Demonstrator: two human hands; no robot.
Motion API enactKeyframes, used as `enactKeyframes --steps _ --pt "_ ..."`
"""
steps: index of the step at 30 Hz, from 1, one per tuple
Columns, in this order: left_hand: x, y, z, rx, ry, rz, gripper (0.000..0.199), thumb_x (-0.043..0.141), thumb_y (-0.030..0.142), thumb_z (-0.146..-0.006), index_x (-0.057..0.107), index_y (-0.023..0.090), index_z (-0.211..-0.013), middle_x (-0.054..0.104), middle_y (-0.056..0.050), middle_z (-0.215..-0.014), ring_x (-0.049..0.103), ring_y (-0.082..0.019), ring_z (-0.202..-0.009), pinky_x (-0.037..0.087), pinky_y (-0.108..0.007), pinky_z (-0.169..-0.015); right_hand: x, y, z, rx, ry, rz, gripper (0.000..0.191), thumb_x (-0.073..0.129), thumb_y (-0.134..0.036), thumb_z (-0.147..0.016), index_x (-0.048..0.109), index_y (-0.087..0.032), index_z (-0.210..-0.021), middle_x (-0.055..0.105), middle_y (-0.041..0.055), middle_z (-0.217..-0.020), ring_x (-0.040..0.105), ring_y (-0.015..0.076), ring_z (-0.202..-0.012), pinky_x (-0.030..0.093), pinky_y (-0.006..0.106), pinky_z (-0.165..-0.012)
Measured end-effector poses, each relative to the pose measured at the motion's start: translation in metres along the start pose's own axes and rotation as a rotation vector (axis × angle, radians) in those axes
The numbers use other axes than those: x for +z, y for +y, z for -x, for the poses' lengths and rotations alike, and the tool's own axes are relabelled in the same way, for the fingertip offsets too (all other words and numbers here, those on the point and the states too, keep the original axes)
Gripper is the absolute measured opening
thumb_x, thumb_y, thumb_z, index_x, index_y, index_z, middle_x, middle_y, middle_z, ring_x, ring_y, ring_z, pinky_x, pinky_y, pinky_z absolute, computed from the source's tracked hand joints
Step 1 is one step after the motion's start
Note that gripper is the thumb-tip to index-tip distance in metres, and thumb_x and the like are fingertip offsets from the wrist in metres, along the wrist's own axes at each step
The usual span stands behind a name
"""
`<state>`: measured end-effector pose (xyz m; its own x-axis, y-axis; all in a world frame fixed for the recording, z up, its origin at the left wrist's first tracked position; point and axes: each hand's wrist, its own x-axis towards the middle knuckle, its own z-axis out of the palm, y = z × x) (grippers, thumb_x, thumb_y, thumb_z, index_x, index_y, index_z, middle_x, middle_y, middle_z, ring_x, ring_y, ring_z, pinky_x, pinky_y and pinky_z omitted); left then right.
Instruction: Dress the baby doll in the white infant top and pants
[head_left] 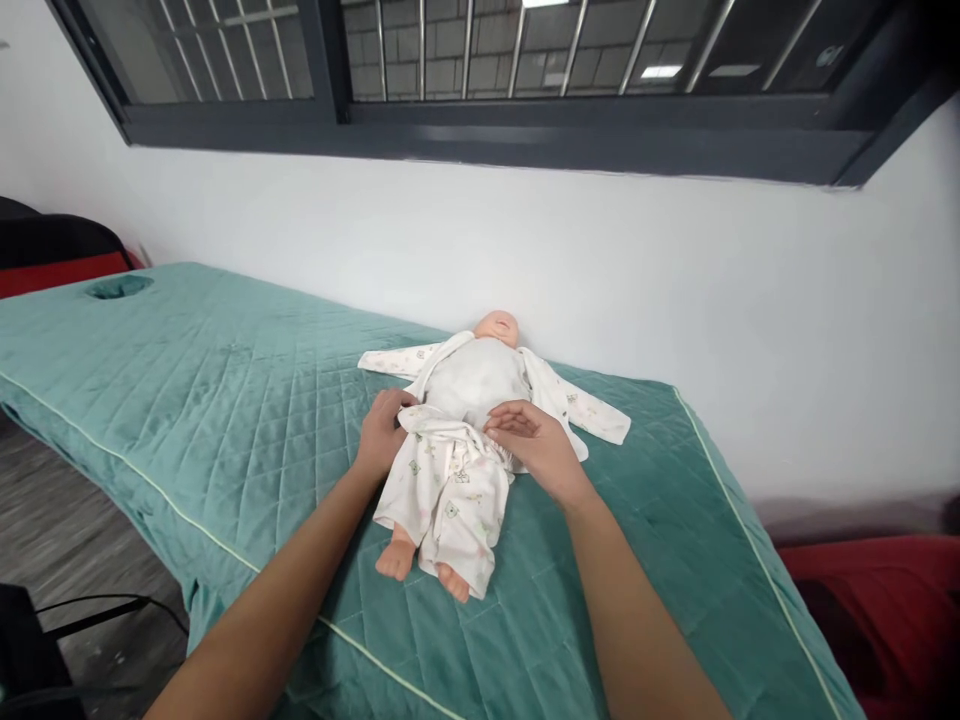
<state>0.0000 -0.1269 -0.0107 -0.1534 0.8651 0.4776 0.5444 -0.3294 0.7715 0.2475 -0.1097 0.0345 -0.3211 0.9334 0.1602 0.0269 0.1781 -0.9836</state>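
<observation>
A baby doll lies on its back on a green quilted bed cover, with its head toward the wall. It wears a white patterned jacket spread open over a pale torso, and white patterned trousers. Its bare feet poke out of the trouser legs. My left hand is closed at the left side of the trouser waistband, its fingertips partly hidden. At the waistband's right side, my right hand has its thumb and curled fingers pinched on the cloth.
The green bed cover has a face hole at the far left. Behind it are a white wall and a dark-framed, barred window. Red chairs stand at the right, and a black-and-red seat at the far left.
</observation>
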Motion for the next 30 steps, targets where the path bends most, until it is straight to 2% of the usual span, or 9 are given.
enactKeyframes --steps 3,7,11,15,17,19,24,27,30 --pt "-0.003 -0.006 -0.004 -0.031 -0.033 0.137 0.027 0.046 0.025 -0.077 0.061 0.019 -0.099 0.069 -0.007 -0.11 0.063 -0.022 -0.1 0.049 -0.035 -0.089 -0.002 0.001 0.001 -0.037 0.062 0.101 0.022 0.078 -0.034 -0.075 0.07 -0.02 -0.091 0.071 0.0028 -0.088 0.065 0.0179 -0.087 0.05 0.033 -0.087" --pt "0.0 -0.021 -0.017 -0.25 0.095 0.258 0.035 0.038 0.03 -0.083 0.057 0.015 -0.108 0.067 -0.014 -0.122 0.065 -0.022 -0.106 0.052 -0.033 -0.089 -0.002 0.007 -0.001 -0.094 0.192 0.181 0.023 0.067 -0.042 -0.084 0.069 -0.02 -0.091 0.07 0.0033 -0.087 0.066 0.0191 -0.084 0.051 0.035 -0.085" --pt "0.01 -0.031 -0.04 -0.311 0.031 0.132 0.034 0.05 0.042 -0.086 0.064 0.015 -0.103 0.071 -0.012 -0.109 0.066 -0.023 -0.098 0.05 -0.035 -0.089 -0.013 0.017 -0.006 -0.146 0.429 0.295 0.021 0.062 -0.039 -0.085 0.067 -0.02 -0.093 0.07 0.0054 -0.095 0.064 0.0205 -0.093 0.05 0.037 -0.091" --pt "0.021 -0.039 -0.066 -0.304 -0.029 -0.042 0.025 0.062 0.038 -0.08 0.069 0.019 -0.095 0.071 -0.012 -0.107 0.059 -0.028 -0.11 0.042 -0.04 -0.098 -0.035 0.029 -0.012 -0.065 0.592 0.516 0.025 0.057 -0.034 -0.082 0.063 -0.018 -0.1 0.067 0.0105 -0.108 0.063 0.0243 -0.102 0.048 0.043 -0.097" --pt "0.024 -0.043 -0.076 -0.31 -0.047 -0.108 0.019 0.064 0.036 -0.079 0.069 0.02 -0.089 0.071 -0.012 -0.107 0.056 -0.031 -0.113 0.039 -0.042 -0.099 -0.048 0.036 -0.015 -0.017 0.618 0.655 0.03 0.055 -0.035 -0.082 0.062 -0.018 -0.106 0.066 0.013 -0.116 0.06 0.0268 -0.11 0.044 0.046 -0.101" --pt "0.026 -0.046 -0.082 -0.325 -0.085 -0.134 0.017 0.065 0.037 -0.079 0.069 0.021 -0.084 0.072 -0.01 -0.099 0.06 -0.03 -0.105 0.041 -0.04 -0.093 -0.061 0.041 -0.017 0.067 0.63 0.77 0.034 0.054 -0.038 -0.083 0.06 -0.018 -0.108 0.065 0.0144 -0.119 0.059 0.0279 -0.114 0.043 0.045 -0.102" --pt "0.018 -0.05 -0.088 -0.364 -0.14 -0.066 0.028 0.059 0.047 -0.082 0.061 0.021 -0.071 0.065 -0.001 -0.072 0.059 -0.019 -0.075 0.042 -0.029 -0.073 -0.081 0.048 -0.018 0.392 0.556 0.951 0.037 0.053 -0.052 -0.084 0.059 -0.021 -0.104 0.069 0.0121 -0.109 0.065 0.0275 -0.099 0.047 0.039 -0.084" --pt "0.008 -0.053 -0.091 -0.397 -0.03 0.09 0.035 0.054 0.052 -0.084 0.055 0.02 -0.071 0.058 0.002 -0.069 0.052 -0.014 -0.066 0.039 -0.024 -0.062 -0.081 0.047 -0.017 0.456 0.516 1.006 0.039 0.053 -0.055 -0.084 0.06 -0.022 -0.103 0.071 0.0099 -0.101 0.066 0.0273 -0.092 0.046 0.037 -0.076" --pt "-0.002 -0.059 -0.094 -0.521 0.148 0.318 0.035 0.065 0.054 -0.075 0.056 0.019 -0.075 0.053 0.004 -0.065 0.046 -0.012 -0.059 0.034 -0.023 -0.055 -0.081 0.045 -0.018 0.448 0.534 0.974 0.038 0.056 -0.049 -0.081 0.062 -0.021 -0.105 0.072 0.009 -0.098 0.066 0.0251 -0.089 0.046 0.034 -0.076"
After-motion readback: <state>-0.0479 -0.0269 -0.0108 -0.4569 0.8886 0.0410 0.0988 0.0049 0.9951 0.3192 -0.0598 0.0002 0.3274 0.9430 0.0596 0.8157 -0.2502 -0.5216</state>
